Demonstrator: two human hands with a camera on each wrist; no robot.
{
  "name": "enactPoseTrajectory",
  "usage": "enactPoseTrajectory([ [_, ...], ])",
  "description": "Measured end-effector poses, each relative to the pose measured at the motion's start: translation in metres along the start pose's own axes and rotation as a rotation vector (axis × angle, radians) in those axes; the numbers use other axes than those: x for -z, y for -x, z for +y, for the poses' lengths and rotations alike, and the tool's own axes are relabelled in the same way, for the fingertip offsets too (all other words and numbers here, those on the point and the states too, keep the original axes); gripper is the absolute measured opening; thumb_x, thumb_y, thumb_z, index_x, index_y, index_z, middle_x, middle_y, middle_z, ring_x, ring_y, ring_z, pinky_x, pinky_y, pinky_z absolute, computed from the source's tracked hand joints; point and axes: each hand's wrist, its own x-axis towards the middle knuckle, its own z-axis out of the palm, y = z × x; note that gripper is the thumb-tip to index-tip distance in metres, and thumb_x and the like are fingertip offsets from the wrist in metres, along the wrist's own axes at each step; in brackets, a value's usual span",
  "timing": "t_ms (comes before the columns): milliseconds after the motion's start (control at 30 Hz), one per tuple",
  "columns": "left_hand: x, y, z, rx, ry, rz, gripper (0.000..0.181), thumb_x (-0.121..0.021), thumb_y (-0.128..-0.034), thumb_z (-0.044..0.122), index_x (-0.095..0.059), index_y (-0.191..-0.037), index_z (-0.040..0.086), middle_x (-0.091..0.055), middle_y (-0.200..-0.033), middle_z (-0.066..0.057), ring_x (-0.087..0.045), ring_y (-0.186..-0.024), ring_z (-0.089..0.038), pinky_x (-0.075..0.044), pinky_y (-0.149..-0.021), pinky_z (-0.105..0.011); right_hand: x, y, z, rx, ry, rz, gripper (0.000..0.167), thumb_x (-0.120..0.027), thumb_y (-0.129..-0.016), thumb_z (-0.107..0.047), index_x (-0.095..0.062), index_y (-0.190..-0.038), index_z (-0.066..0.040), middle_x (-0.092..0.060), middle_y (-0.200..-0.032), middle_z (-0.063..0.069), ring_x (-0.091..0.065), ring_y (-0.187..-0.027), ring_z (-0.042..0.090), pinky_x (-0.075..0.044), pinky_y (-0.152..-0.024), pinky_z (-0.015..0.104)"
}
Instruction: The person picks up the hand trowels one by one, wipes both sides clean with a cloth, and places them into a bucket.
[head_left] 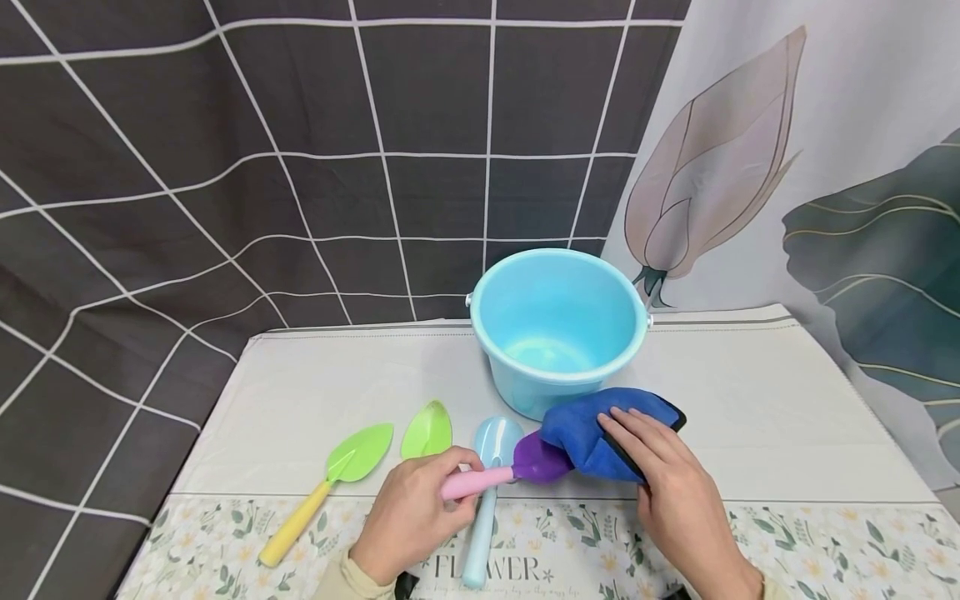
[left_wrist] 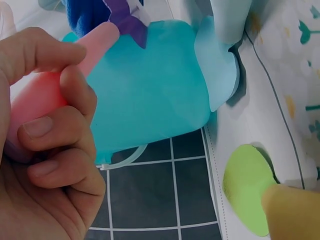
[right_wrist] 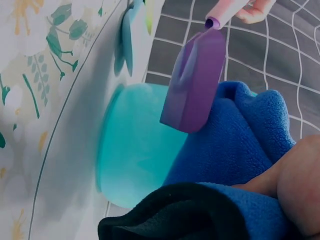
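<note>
My left hand (head_left: pixel 422 510) grips the pink handle of a toy shovel (head_left: pixel 542 460) with a purple blade. The left wrist view shows fingers curled round that pink handle (left_wrist: pixel 100 45). My right hand (head_left: pixel 667 475) holds a folded blue cloth (head_left: pixel 600 429) with black edging, its fingers lying over the top. The cloth is at the blade's far end and covers part of it in the head view. In the right wrist view the purple blade (right_wrist: pixel 195 82) hangs beside the cloth (right_wrist: pixel 240 135). The thumb of my right hand is mostly hidden.
A light blue bucket (head_left: pixel 517 379) stands behind the cloth. Under my left hand lies a light blue toy shovel (head_left: pixel 480 533). To the left are a green shovel with a yellow handle (head_left: pixel 296 523) and another green blade (head_left: pixel 427 431). A dark grid-patterned curtain (head_left: pixel 427 100) hangs behind.
</note>
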Motion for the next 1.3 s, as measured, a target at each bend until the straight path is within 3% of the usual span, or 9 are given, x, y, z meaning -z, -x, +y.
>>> enactPoseTrajectory([
  [100, -0.0003, 0.0004, 0.0002, -0.011, 0.014, 0.001, 0.037, -0.077, -0.0666, 0.002, -0.068, -0.095, 0.024, -0.052, -0.068, 0.015, -0.039, -0.054, 0.001, -0.033, -0.047, -0.017, 0.0002, -0.0003, -0.0002, 0.004, -0.005, 0.013, 0.095, -0.064, -0.059, 0.031, -0.058, -0.142, -0.014, -0.056, -0.143, 0.008, -0.048, -0.133, 0.032, -0.033, -0.111, 0.029],
  [300, -0.001, 0.0011, -0.0013, -0.06, 0.018, 0.01, 0.039, -0.076, -0.0634, 0.004, -0.065, -0.096, 0.023, -0.054, -0.067, 0.015, -0.04, -0.053, 0.003, -0.033, -0.047, -0.015, 0.0005, -0.0001, -0.0013, 0.002, 0.005, 0.015, 0.096, -0.063, -0.058, 0.032, -0.058, -0.142, -0.014, -0.055, -0.143, 0.008, -0.048, -0.133, 0.032, -0.038, -0.107, 0.033],
  [533, -0.0027, 0.0018, -0.0037, -0.119, 0.027, 0.042, 0.035, -0.077, -0.0633, 0.007, -0.064, -0.092, 0.022, -0.06, -0.07, 0.017, -0.043, -0.055, 0.006, -0.035, -0.051, -0.013, 0.0017, -0.0004, -0.0003, 0.018, -0.018, 0.038, 0.097, -0.061, -0.057, 0.031, -0.057, -0.143, -0.013, -0.056, -0.143, 0.009, -0.048, -0.133, 0.033, -0.013, -0.114, 0.011],
  [1100, -0.0063, 0.0016, -0.0053, -0.088, 0.01, 0.111, 0.031, -0.085, -0.0636, 0.016, -0.066, -0.087, 0.023, -0.055, -0.079, 0.021, -0.046, -0.064, 0.003, -0.04, -0.058, -0.017, 0.0027, -0.0009, -0.0002, 0.012, -0.025, 0.054, 0.093, -0.061, -0.059, 0.03, -0.058, -0.142, -0.012, -0.057, -0.141, 0.01, -0.048, -0.132, 0.034, -0.013, -0.116, 0.015],
  [1300, -0.007, 0.0018, -0.0058, -0.084, 0.021, 0.134, 0.028, -0.084, -0.0642, 0.015, -0.066, -0.085, 0.022, -0.055, -0.077, 0.021, -0.046, -0.063, 0.003, -0.04, -0.058, -0.017, 0.002, -0.0016, 0.0002, 0.024, -0.041, 0.107, 0.093, -0.058, -0.057, 0.031, -0.059, -0.14, -0.01, -0.057, -0.142, 0.011, -0.049, -0.132, 0.035, -0.015, -0.117, 0.017],
])
